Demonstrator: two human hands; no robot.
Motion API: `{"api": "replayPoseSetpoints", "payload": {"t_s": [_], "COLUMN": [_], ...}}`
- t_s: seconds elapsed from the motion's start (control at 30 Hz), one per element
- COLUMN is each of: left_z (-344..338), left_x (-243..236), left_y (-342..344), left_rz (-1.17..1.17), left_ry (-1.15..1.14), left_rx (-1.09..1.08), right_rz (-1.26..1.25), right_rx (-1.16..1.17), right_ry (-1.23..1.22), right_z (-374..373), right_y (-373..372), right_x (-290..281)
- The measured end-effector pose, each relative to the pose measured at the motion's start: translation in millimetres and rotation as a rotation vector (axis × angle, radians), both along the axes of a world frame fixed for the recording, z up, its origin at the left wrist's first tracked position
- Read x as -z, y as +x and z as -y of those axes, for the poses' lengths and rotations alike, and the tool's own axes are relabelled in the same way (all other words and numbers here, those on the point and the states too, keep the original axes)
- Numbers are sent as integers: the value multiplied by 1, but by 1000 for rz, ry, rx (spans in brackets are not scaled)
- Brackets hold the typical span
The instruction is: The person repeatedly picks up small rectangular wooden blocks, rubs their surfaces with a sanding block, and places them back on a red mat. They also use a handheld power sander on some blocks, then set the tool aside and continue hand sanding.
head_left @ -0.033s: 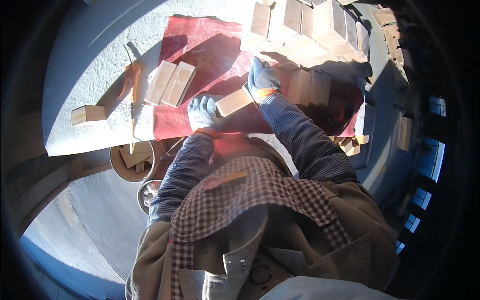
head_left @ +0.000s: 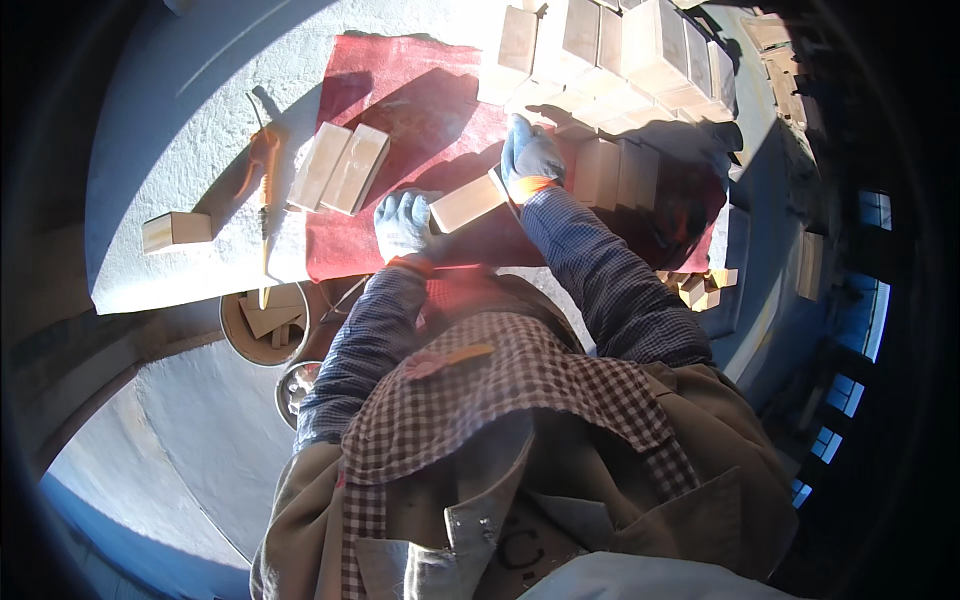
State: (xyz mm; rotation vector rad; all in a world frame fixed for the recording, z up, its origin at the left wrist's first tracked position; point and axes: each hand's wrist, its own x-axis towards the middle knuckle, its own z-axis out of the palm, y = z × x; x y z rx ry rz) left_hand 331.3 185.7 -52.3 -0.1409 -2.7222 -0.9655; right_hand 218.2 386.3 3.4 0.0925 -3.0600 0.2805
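Observation:
A light wooden block (head_left: 467, 205) is held low over the red cloth (head_left: 400, 70), tilted up to the right. My left hand (head_left: 405, 224), in a pale blue-grey glove with an orange cuff, is closed at its left end. My right hand (head_left: 532, 160), gloved alike, is closed at the right end with the thumb side up. A thin edge shows between that hand and the block; what its fingers hold is hidden. Beyond my left hand, two wooden blocks (head_left: 340, 168) lie side by side on the cloth.
Stacked wooden blocks (head_left: 655, 45) stand at the far right, with more blocks (head_left: 598, 172) in shadow below. On the white tabletop (head_left: 130, 285) lie an orange-handled tool (head_left: 265, 160) and a single block (head_left: 176, 231). A round bin (head_left: 236, 335) with wood offcuts stands below the table's front edge.

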Motion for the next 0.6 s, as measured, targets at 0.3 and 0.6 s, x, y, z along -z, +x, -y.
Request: {"api": "replayPoseSetpoints", "payload": {"t_s": [0.3,0.6], "left_z": [-51,-27], "left_x": [-79,-17], "left_y": [-39,-13], "left_rz": [220,197], "left_ry": [-414,536], "left_rx": [192,59], "right_rz": [-33,-136], "right_rx": [576,224], "right_ry": [-785,-573], "right_z": [-52,45], "right_y": [29,24], "right_x": [35,-61]}}
